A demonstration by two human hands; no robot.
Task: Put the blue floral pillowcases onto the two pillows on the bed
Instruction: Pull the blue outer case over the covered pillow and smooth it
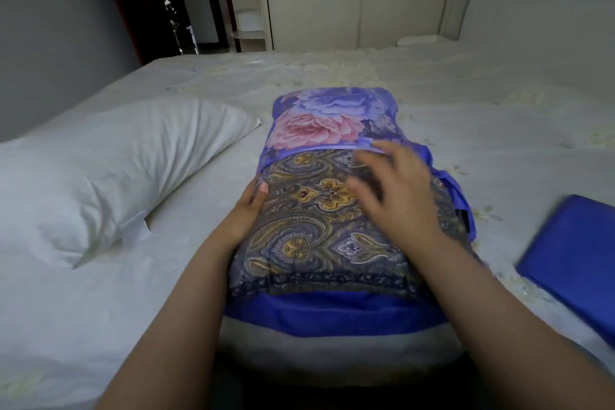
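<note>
Pillowcase drawn halfway over paisley pillow [319, 216], mid-bed.
Gripping pillow's left edge with left hand [248, 210]; hovering right hand [396, 191], fingers spread, near blue floral pillowcase [329, 116] hem. Pinching both hem corners, pulling evenly nearer. Bare white pillow [109, 170] and folded blue pillowcase [572, 253] waiting beside.

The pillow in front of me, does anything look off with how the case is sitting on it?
The blue floral pillowcase covers only the far end of the paisley pillow. Its open edge is bunched unevenly, higher under the right hand and trailing down the right side. The left hand grips the pillow's left edge.
</note>
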